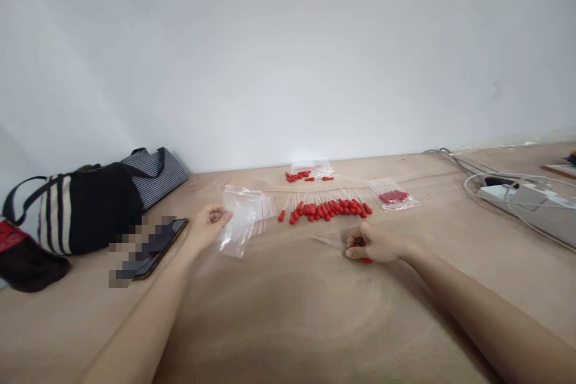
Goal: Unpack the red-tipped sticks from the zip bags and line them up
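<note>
My left hand [215, 217] is closed, with thumb and fingertips pinched at the left edge of a clear zip bag [236, 222] that lies among several others with red seal lines. My right hand [366, 242] is wrapped round droppers with clear thin stems and red rubber bulbs; their stems point left, low over the table, and their number is hidden by my fingers. Beyond the hands lies a row of droppers [328, 209], bulbs towards me. To its right, a filled zip bag [395, 194] holds more red-bulbed droppers.
Loose red bulbs [297, 176] lie by another clear bag [315, 167] near the wall. At left are a phone [162, 246], a black and striped cloth bag [103, 204] and a dark bottle [27, 261]. A white power strip [531, 207] with cables lies at right.
</note>
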`<state>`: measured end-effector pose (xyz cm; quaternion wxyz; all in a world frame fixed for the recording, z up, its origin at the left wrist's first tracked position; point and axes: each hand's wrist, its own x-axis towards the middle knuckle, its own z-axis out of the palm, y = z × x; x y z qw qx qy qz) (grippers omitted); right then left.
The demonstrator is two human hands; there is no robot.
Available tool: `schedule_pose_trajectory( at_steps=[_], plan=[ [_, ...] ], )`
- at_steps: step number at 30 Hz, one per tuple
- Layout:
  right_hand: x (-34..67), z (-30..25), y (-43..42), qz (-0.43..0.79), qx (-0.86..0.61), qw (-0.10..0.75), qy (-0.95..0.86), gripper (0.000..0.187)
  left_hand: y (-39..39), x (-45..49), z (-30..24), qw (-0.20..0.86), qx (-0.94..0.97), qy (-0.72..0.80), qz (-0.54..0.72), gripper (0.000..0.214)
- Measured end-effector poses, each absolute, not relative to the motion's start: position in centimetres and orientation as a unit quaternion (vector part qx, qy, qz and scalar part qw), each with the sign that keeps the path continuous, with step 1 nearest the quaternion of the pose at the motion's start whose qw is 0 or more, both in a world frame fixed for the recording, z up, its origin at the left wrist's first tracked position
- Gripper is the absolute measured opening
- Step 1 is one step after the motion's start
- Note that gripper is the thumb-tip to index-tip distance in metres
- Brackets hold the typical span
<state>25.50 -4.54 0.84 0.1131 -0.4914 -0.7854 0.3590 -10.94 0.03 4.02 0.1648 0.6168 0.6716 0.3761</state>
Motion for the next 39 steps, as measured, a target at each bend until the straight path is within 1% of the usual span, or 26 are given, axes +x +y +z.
schedule_pose_trajectory(
  at_steps=[3, 5, 7, 8, 9, 11, 12, 15, 18, 21, 23, 25, 26, 31, 36, 39],
  plan=[
    [24.9, 0.3, -4.4, 0.366, -0.504, 0.144, -0.769, 0.015, 1.5, -13.3, 3.4, 0.078, 0.559, 0.769, 0.3, 0.034],
    [24.3, -0.1, -4.5, 0.378, -0.518, 0.177, -0.747, 0.018, 1.4, -13.1, 3.1, -0.015, 0.55, 0.792, 0.264, 0.043],
    [23.4, -0.3, -4.7, 0.412, -0.521, 0.215, -0.716, 0.023, 0.5, -11.4, 3.2, -0.095, 0.576, 0.759, 0.287, 0.043],
    [22.9, -0.4, -4.8, 0.433, -0.518, 0.234, -0.699, 0.025, -0.1, -10.1, 3.3, -0.092, 0.605, 0.726, 0.315, 0.037],
    [22.3, -0.4, -5.0, 0.454, -0.514, 0.252, -0.683, 0.028, -0.8, -8.5, 3.5, -0.034, 0.652, 0.68, 0.334, 0.03],
    [21.2, -0.4, -5.4, 0.485, -0.501, 0.281, -0.66, 0.032, -2.1, -5.0, 3.5, 0.164, 0.726, 0.591, 0.312, 0.024],
    [20.7, -0.4, -5.6, 0.493, -0.496, 0.292, -0.652, 0.034, -2.8, -3.2, 3.3, 0.259, 0.737, 0.555, 0.285, 0.024],
    [19.6, -0.6, -6.0, 0.496, -0.498, 0.311, -0.64, 0.038, -4.3, 1.3, 2.1, 0.453, 0.693, 0.496, 0.26, 0.029],
    [19.0, -0.9, -6.1, 0.477, -0.509, 0.315, -0.644, 0.043, -5.1, 3.8, 0.7, 0.569, 0.602, 0.46, 0.32, 0.029],
    [18.8, -1.0, -6.2, 0.454, -0.511, 0.31, -0.66, 0.044, -5.0, 4.3, 0.3, 0.604, 0.542, 0.45, 0.373, 0.029],
    [18.7, -1.0, -6.4, 0.433, -0.517, 0.31, -0.67, 0.04, -4.2, 3.8, 0.9, 0.567, 0.558, 0.488, 0.36, 0.026],
    [18.6, -0.9, -6.6, 0.408, -0.525, 0.316, -0.676, 0.036, -2.6, 2.8, 2.0, 0.484, 0.597, 0.554, 0.322, 0.021],
    [18.6, -0.9, -6.6, 0.396, -0.531, 0.32, -0.678, 0.035, -1.4, 2.3, 2.6, 0.459, 0.607, 0.57, 0.31, 0.019],
    [18.4, -1.0, -6.8, 0.369, -0.546, 0.319, -0.681, 0.029, 5.3, 0.7, 4.1, 0.359, 0.633, 0.641, 0.245, 0.011],
    [18.6, -1.2, -6.8, 0.35, -0.542, 0.315, -0.696, 0.025, 8.8, 1.5, 3.2, 0.279, 0.667, 0.68, 0.123, 0.012],
    [18.6, -1.3, -6.8, 0.344, -0.539, 0.31, -0.703, 0.023, 9.3, 1.8, 3.0, 0.235, 0.687, 0.683, 0.08, 0.017]
  ],
)
